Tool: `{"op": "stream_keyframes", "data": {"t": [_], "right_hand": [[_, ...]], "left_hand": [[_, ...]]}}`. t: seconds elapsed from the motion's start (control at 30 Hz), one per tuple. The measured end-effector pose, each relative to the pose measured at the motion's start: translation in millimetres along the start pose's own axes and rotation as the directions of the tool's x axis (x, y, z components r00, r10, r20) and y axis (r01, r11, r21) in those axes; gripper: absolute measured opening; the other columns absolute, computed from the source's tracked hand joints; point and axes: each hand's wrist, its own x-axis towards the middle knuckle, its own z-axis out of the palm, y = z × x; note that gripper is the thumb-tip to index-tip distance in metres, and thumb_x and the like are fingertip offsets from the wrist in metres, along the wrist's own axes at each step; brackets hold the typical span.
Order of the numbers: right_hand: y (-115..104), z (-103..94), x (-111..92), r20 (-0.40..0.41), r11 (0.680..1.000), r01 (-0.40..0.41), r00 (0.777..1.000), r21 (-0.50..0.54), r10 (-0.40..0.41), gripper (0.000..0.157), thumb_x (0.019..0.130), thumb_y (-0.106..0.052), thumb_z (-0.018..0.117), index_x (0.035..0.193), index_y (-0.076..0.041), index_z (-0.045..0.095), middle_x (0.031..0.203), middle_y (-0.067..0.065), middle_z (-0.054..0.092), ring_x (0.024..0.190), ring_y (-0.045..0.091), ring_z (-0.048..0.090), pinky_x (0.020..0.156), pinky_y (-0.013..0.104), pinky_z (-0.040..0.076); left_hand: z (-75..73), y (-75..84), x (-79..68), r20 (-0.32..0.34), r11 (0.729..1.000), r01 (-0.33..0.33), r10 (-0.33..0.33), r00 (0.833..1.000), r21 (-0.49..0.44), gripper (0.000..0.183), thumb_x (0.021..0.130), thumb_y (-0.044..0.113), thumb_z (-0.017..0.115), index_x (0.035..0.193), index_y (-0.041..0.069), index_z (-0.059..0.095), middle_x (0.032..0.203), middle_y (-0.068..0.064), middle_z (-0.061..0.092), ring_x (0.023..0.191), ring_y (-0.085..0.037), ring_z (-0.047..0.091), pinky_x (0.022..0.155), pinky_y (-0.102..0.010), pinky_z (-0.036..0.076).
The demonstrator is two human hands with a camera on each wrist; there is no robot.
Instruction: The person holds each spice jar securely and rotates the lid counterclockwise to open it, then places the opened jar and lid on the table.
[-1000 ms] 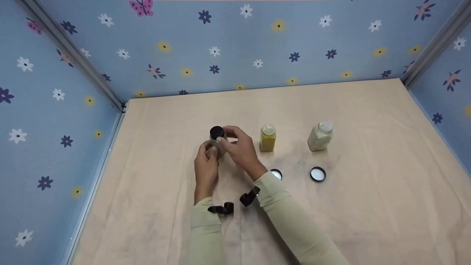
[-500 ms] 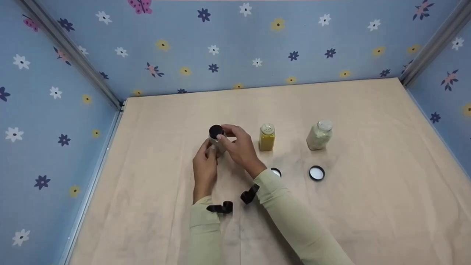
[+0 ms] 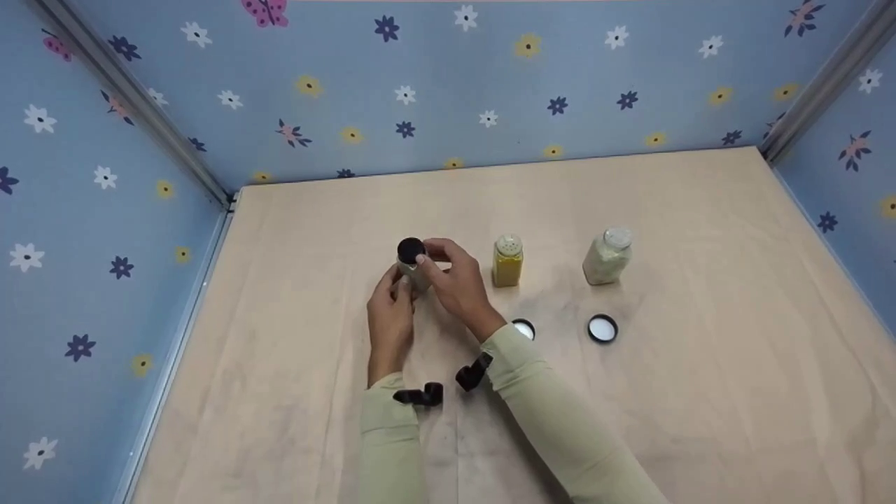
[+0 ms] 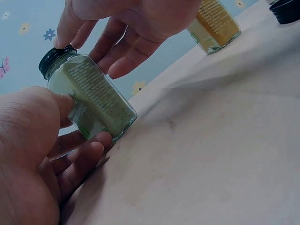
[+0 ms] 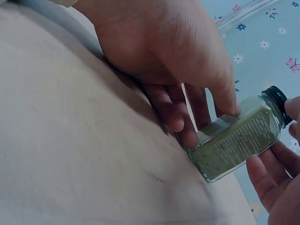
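Observation:
A glass spice jar (image 3: 420,278) with green contents stands on the table, a black screw cap (image 3: 411,250) on its neck. My left hand (image 3: 389,318) holds the jar body, thumb on the near side and fingers around the lower part, as the left wrist view shows. Up at the neck, my right hand (image 3: 458,283) pinches the cap between thumb and fingers. In the right wrist view the printed jar (image 5: 236,140) is seen with the left hand (image 5: 173,47) on its body; only part of the right hand (image 5: 286,201) shows at the edge.
Right of the hands stands a shaker jar (image 3: 508,262) with yellow contents and a holed top. Farther right is a pale green jar (image 3: 607,259). Two black-rimmed caps lie white side up: one cap (image 3: 603,328) in full view, another cap (image 3: 526,329) partly behind the right sleeve.
The right thumb has shifted slightly to the right at the cap's edge. Both hands stay at the jar, and the other jars and caps stay put; the whole view drifts slightly.

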Motion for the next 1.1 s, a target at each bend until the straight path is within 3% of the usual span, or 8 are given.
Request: {"op": "stream_keyframes", "data": {"t": [0.17,0.43,0.7,0.9,1.1], "right_hand": [[-2.0,0.6,-0.1,0.01,1.0,0.0,1.0,-0.031,0.0,0.029,0.102,-0.026,0.061,0.128,-0.014,0.065,0.119,-0.002,0.067,0.11,0.011,0.062,0.086,0.032,0.053],[-2.8,1.4,1.2,0.041,0.998,0.0,0.999,-0.061,0.002,0.04,0.101,-0.024,0.06,0.138,-0.01,0.06,0.117,0.003,0.062,0.11,0.013,0.061,0.084,0.031,0.054],[-0.8,2.3,0.4,0.031,0.995,0.042,0.999,-0.09,-0.04,0.049,0.096,-0.031,0.07,0.139,-0.008,0.06,0.117,0.007,0.062,0.109,0.019,0.062,0.095,0.044,0.05],[-1.0,2.9,-0.2,0.006,0.987,0.044,0.999,-0.155,-0.044,0.044,0.096,-0.034,0.069,0.133,-0.011,0.064,0.119,0.005,0.065,0.108,0.018,0.064,0.088,0.036,0.054],[-0.3,3.4,-0.7,-0.019,0.988,0.028,0.999,-0.154,-0.031,0.043,0.096,-0.033,0.07,0.131,-0.011,0.063,0.12,0.003,0.067,0.106,0.013,0.065,0.079,0.026,0.054]], "left_hand": [[-1.3,0.4,-0.5,-0.001,1.0,0.001,-0.001,1.0,0.003,0.043,0.107,0.026,0.049,0.148,0.014,0.049,0.128,-0.001,0.062,0.097,-0.015,0.065,0.078,-0.032,0.054],[-0.5,0.4,-0.9,-0.009,1.0,-0.019,0.019,1.0,-0.007,0.042,0.107,0.025,0.049,0.147,0.013,0.05,0.13,-0.001,0.061,0.099,-0.015,0.065,0.079,-0.034,0.054],[0.4,-0.4,-0.4,-0.004,1.0,-0.028,0.028,1.0,0.002,0.042,0.107,0.026,0.049,0.147,0.013,0.051,0.133,-0.002,0.06,0.106,-0.013,0.064,0.085,-0.034,0.053],[0.9,-0.3,-0.7,-0.003,1.0,-0.005,0.005,1.0,-0.021,0.041,0.107,0.028,0.049,0.147,0.016,0.052,0.134,0.0,0.06,0.112,-0.011,0.062,0.089,-0.033,0.053],[0.8,1.1,-1.4,-0.001,1.0,0.024,-0.024,1.0,-0.017,0.042,0.107,0.03,0.049,0.147,0.018,0.051,0.135,0.0,0.059,0.111,-0.01,0.062,0.088,-0.032,0.054]]}}
